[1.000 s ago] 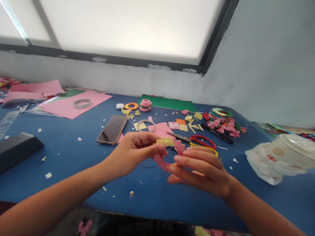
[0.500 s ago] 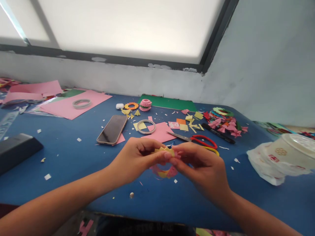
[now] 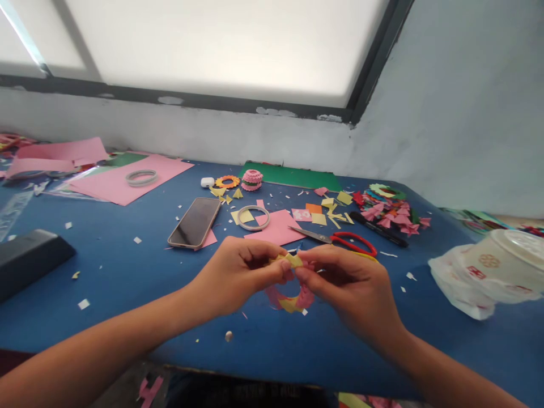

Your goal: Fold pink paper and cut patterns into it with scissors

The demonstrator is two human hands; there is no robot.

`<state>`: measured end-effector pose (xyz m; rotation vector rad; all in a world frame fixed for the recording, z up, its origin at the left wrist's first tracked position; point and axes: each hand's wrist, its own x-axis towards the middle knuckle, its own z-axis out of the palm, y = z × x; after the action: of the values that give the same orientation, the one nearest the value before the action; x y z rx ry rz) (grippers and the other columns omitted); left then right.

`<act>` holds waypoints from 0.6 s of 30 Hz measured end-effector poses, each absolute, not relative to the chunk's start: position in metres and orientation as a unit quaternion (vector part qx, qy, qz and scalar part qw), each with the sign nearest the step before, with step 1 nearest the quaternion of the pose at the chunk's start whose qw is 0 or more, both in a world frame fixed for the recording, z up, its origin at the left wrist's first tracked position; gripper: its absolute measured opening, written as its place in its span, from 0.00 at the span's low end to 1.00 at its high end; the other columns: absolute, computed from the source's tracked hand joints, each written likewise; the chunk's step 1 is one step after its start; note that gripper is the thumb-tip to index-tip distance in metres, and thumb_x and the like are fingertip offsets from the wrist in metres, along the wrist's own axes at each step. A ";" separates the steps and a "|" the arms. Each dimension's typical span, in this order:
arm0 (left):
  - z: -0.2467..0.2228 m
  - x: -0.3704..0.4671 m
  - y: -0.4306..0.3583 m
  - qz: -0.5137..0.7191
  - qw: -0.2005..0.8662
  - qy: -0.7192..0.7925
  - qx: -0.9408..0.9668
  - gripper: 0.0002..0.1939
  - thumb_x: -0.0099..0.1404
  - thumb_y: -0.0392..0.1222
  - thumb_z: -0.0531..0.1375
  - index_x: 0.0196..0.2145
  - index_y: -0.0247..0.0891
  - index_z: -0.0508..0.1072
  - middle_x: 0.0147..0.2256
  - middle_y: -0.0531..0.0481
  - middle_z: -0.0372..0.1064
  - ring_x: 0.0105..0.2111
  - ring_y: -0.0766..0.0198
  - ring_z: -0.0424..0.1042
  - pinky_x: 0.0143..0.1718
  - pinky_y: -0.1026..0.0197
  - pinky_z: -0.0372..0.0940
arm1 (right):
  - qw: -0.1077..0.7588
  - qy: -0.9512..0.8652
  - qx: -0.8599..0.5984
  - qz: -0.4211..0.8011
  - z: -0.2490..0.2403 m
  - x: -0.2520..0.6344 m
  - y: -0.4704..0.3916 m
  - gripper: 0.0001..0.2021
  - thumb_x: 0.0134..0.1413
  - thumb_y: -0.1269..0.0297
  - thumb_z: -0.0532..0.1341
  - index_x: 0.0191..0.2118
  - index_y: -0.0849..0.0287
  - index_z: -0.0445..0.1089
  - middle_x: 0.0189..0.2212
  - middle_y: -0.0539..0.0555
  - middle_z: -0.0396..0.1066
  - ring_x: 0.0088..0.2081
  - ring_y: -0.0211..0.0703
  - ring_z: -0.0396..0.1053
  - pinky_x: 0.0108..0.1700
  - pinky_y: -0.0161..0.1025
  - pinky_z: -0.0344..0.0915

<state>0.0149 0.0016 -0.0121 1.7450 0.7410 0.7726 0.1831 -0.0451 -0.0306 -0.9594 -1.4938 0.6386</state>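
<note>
Between my two hands is a pink and yellow folded-paper ring, held above the blue table. My left hand pinches its upper left edge, thumb and fingers closed on the yellow folds. On the upper right edge, my right hand grips with thumb and fingertips. My fingers hide part of the ring's top. Just beyond my hands lie scissors with red and yellow handles, a roll of tape and a pink paper sheet.
A phone lies left of centre, with a dark block-shaped object farther left. Behind are small yellow paper pieces and a pink folded-paper stack. To the right are a black marker, a pile of folded pieces and a bagged cup.
The paper ring has shifted slightly to the right and turned a little in my fingers, showing more of its lower part. Both hands keep their pinch.
</note>
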 end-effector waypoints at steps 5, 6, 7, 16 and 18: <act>-0.010 0.016 0.002 0.321 0.529 0.302 0.725 0.09 0.59 0.40 0.58 0.32 0.33 0.76 0.26 0.49 0.74 0.26 0.68 0.72 0.27 0.68 0.69 | 0.584 -0.643 -0.423 0.256 -0.030 0.184 -0.045 0.08 0.42 0.73 0.65 0.32 0.56 0.74 0.24 0.47 0.73 0.22 0.33 0.71 0.21 0.26 0.71; -0.010 0.016 0.002 0.321 0.529 0.302 0.725 0.09 0.59 0.40 0.58 0.32 0.33 0.76 0.26 0.49 0.74 0.26 0.68 0.72 0.27 0.68 0.69 | 0.583 -0.646 -0.423 0.252 -0.031 0.185 -0.045 0.09 0.42 0.73 0.65 0.32 0.56 0.74 0.24 0.47 0.73 0.22 0.33 0.71 0.22 0.26 0.71; -0.010 0.016 0.002 0.322 0.527 0.302 0.726 0.09 0.58 0.40 0.58 0.32 0.33 0.76 0.26 0.48 0.74 0.25 0.68 0.72 0.27 0.68 0.69 | 0.582 -0.649 -0.423 0.247 -0.031 0.185 -0.045 0.09 0.42 0.73 0.65 0.33 0.55 0.74 0.24 0.47 0.73 0.23 0.33 0.71 0.22 0.26 0.71; -0.013 0.016 0.002 0.344 0.510 0.317 0.722 0.09 0.55 0.43 0.62 0.29 0.34 0.77 0.24 0.49 0.74 0.24 0.68 0.71 0.24 0.68 0.68 | 0.589 -0.648 -0.415 0.247 -0.032 0.183 -0.045 0.08 0.42 0.72 0.65 0.32 0.55 0.74 0.24 0.47 0.73 0.22 0.34 0.71 0.21 0.27 0.72; -0.013 0.016 0.003 0.337 0.518 0.318 0.720 0.09 0.54 0.42 0.62 0.30 0.34 0.77 0.25 0.49 0.75 0.24 0.68 0.71 0.25 0.68 0.68 | 0.590 -0.643 -0.413 0.259 -0.032 0.184 -0.045 0.08 0.42 0.71 0.66 0.32 0.55 0.74 0.24 0.47 0.73 0.23 0.34 0.72 0.22 0.27 0.72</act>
<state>0.0158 0.0028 -0.0127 1.7272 0.7623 0.8079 0.1835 -0.0447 -0.0323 -0.9624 -1.4975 0.6025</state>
